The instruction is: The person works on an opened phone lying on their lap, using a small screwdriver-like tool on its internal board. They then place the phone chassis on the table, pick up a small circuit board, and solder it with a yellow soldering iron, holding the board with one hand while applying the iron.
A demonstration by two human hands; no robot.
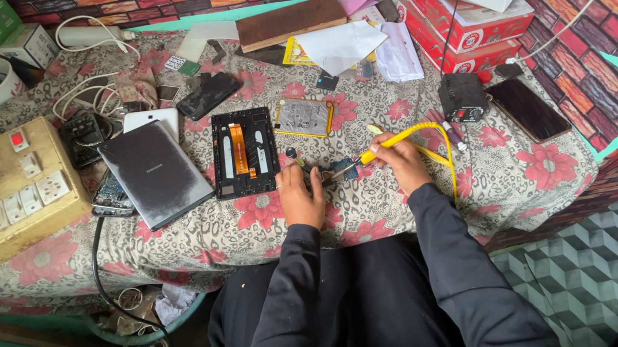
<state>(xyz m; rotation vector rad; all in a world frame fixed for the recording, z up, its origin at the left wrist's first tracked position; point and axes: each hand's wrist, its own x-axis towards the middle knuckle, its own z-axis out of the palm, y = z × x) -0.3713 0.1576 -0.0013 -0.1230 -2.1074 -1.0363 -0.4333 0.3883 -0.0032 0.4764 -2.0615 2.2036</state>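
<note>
Left hand (301, 197) pins the small circuit board (341, 170) flat on the tabletop (489, 179) so it can't skate, right hand (403, 161) closed pen-style on the yellow soldering iron (390, 141), tip at the board; opened tablet frame (243, 152) parked at 10 o'clock, within reach.

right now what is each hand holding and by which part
The right hand grips a yellow soldering iron by its handle. The left hand rests on a small circuit board; whether it grips it cannot be told.
</note>
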